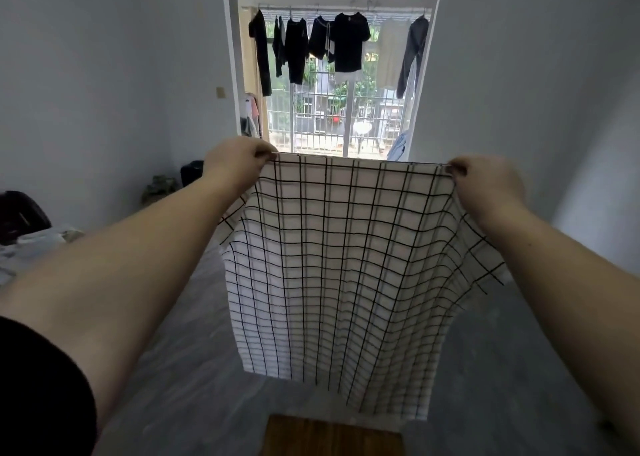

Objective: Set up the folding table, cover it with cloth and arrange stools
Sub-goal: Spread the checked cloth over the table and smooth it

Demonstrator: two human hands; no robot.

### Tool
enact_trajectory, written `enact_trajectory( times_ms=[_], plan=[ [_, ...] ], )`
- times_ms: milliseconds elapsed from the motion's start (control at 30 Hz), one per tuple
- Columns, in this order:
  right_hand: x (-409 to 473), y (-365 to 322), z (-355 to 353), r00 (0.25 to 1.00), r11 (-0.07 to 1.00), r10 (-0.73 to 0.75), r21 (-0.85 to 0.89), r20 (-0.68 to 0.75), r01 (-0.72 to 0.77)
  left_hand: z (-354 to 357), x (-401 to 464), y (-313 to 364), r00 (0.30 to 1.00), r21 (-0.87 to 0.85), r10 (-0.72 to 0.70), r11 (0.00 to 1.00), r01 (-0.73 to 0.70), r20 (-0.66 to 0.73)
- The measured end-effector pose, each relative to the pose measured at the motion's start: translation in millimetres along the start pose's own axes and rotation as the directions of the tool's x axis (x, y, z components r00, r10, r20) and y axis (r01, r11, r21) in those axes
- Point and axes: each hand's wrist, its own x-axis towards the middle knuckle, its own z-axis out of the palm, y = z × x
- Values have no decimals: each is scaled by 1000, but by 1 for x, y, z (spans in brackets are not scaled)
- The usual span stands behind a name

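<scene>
A white cloth with a black grid pattern (332,275) hangs spread in the air in front of me, its top edge pulled taut. My left hand (235,164) pinches the top left corner and my right hand (485,181) pinches the top right corner, both arms stretched forward. The cloth's lower edge hangs free above the brown wooden top of the folding table (332,436), which shows at the bottom of the view. The table's legs are hidden. No stools are visible.
Grey floor (180,369) spreads to both sides. A bed with bedding (31,244) and a dark bag (20,213) sits at the left. Dark items (190,171) stand against the far left wall. Ahead, a balcony doorway holds hanging clothes (346,43).
</scene>
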Motion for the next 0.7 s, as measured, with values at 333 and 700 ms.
enact_trajectory(
  times_ms=[333,700],
  plan=[
    [-124,-9,-11,991,997,72,26,115,-76,-11,-104,-22,997,34,36,999,-39,68],
    [-306,-30,-18,944,981,193,-46,268,-188,7,-256,-63,952,47,47,997,-64,301]
  ],
)
